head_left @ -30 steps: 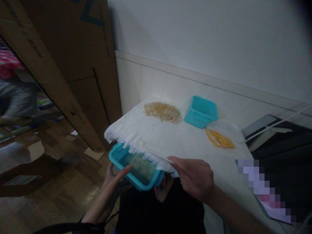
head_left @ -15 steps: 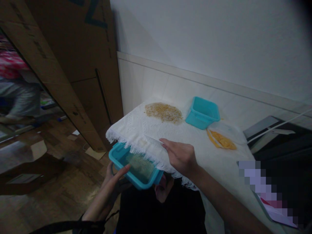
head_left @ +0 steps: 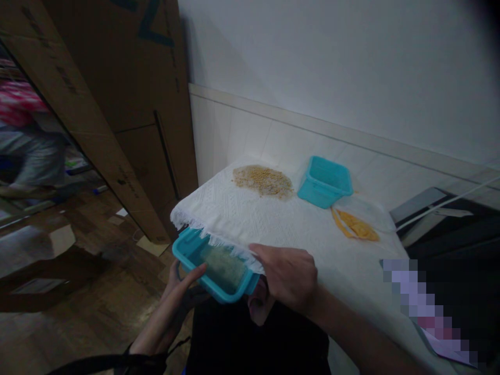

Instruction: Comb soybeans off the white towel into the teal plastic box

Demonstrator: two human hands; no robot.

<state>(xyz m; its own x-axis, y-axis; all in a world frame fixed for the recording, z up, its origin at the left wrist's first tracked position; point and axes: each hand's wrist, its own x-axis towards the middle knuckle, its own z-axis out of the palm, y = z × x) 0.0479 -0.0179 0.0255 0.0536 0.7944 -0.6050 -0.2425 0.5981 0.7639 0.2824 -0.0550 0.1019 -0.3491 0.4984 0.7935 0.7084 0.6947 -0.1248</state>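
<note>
My left hand [head_left: 182, 286] grips a teal plastic container [head_left: 224, 298] by its near left side, thumb over the rim. Inside it lies a layer of pale, fine grains [head_left: 222, 263]. The container is held just below the front edge of the table, and the fringe of a white tablecloth [head_left: 242, 213] hangs over its far rim. My right hand [head_left: 291, 273] is closed at that fringe, beside the container's right end. Whatever its fingers hold is hidden. Farther back on the cloth, a pile of yellowish grains [head_left: 262, 179] is spread out.
A second teal container [head_left: 322, 192] stands near the wall. To its right lies a clear bag with orange contents [head_left: 357, 225]. A dark bag [head_left: 449, 245] is at the right. A tall cardboard box [head_left: 128, 104] stands at the left, with a seated person [head_left: 27, 140] beyond.
My right hand has moved toward me, from the cloth top to the fringed edge. A thin white edge seen at its fingertips before is now out of sight. The left hand and container barely moved.
</note>
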